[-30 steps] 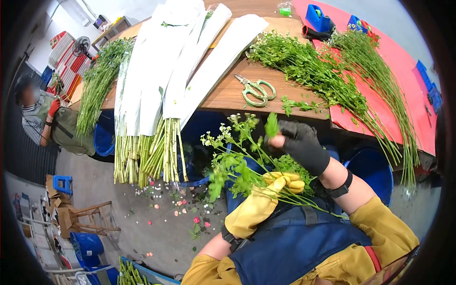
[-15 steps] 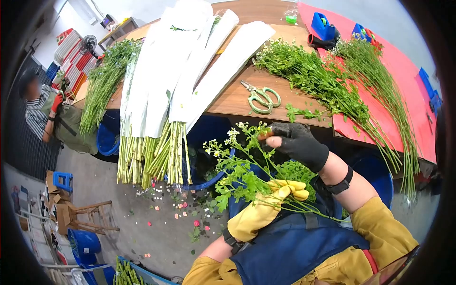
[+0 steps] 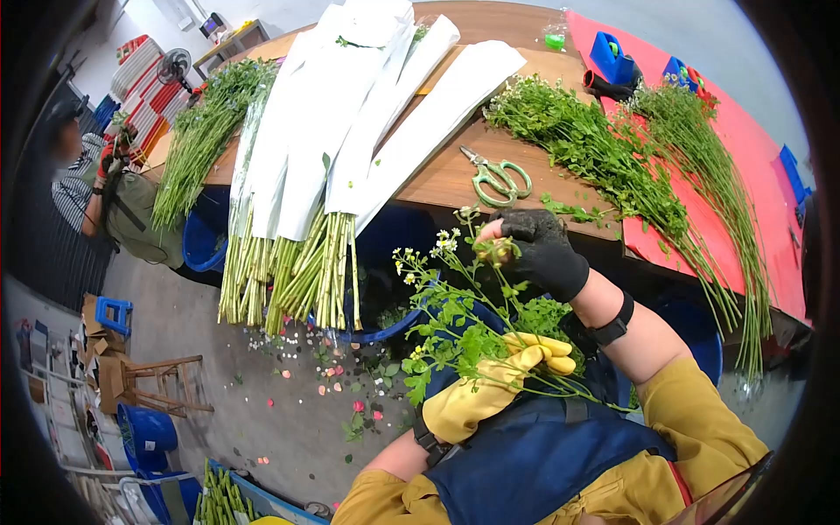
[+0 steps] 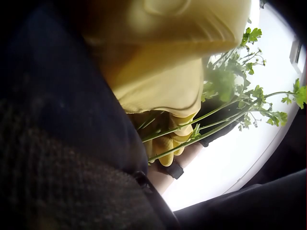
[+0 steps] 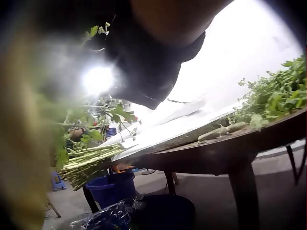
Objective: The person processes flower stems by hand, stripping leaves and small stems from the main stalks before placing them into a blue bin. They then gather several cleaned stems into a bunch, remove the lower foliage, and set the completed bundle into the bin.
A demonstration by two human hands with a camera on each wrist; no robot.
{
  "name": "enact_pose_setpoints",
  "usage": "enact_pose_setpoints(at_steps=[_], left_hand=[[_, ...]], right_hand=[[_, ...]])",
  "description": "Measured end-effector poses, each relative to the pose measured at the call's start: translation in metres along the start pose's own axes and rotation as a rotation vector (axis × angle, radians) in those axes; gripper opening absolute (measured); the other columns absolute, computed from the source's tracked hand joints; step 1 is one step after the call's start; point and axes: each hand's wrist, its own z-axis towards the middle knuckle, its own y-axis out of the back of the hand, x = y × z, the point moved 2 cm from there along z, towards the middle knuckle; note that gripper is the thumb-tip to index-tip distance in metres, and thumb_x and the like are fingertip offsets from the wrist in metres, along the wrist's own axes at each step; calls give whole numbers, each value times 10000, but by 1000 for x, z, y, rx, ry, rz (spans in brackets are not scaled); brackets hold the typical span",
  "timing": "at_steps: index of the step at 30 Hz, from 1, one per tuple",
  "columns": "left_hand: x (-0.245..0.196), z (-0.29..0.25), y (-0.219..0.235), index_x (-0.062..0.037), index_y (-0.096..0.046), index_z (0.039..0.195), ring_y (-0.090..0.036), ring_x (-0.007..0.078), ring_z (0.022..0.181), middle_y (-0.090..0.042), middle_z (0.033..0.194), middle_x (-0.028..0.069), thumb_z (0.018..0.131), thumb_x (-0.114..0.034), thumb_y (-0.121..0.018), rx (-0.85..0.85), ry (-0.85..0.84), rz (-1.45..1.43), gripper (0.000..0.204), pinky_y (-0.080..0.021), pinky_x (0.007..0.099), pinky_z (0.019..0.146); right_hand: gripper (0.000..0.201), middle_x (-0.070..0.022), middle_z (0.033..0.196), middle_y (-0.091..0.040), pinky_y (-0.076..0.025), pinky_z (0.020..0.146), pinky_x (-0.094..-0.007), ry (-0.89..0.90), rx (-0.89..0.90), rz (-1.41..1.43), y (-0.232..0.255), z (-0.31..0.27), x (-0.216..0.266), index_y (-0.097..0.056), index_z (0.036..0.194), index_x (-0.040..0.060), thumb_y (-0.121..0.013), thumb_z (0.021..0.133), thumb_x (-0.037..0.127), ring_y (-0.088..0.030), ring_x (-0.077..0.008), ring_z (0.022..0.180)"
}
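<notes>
My left hand (image 3: 490, 381), in a yellow glove, grips several leafy green sprigs (image 3: 459, 328) with small white flowers, held in front of the apron. The stems run out past the curled yellow fingers (image 4: 165, 149) in the left wrist view. Above it my right hand (image 3: 547, 255), in a black glove with the thumb bare, has its fingers curled at the upper part of one sprig. Thumb and fingers pinch it by some small buds (image 3: 497, 252). In the right wrist view the black glove (image 5: 144, 62) is dark and hides the fingertips.
Green-handled scissors (image 3: 500, 182) lie on the wooden table (image 3: 437, 179). Leafy bunches (image 3: 577, 131) lie to the right, partly on red paper (image 3: 700, 166). White-wrapped stems (image 3: 328, 271) overhang the edge above blue buckets (image 3: 206, 232). Another person (image 3: 131, 214) stands at left.
The green leaf held up in my right hand a second ago is no longer there; that hand is now at the sprig's upper buds. My left hand keeps its grip. The head view has shifted slightly.
</notes>
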Motion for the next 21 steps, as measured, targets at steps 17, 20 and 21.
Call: enact_pose_setpoints(at_steps=[17,20,21], left_hand=[[9,17,10,67,-574,1324,-711,254,1091,-682,1273,170,1110,-203,-533,-185,-197,50,346,-575,344,953],[8,24,6,48,-611,1263,-732,276,1050,-708,1181,165,1097,-208,-573,-399,-109,-284,307,-608,380,906],[10,26,8,43,-619,1248,-737,278,1039,-715,1155,161,1092,-217,-586,-448,-111,-286,305,-613,391,898]], right_hand=[[156,-118,1060,-706,-525,889,-431,412,-271,-750,17,-57,11,-734,921,78,-821,792,88,-670,-323,1016],[131,-114,1085,-709,-514,907,-441,385,-158,-746,15,-74,21,-739,912,89,-808,802,86,-661,-326,1034],[128,-114,1090,-710,-510,914,-443,379,-124,-740,14,-78,22,-742,914,91,-806,803,85,-659,-329,1041]])
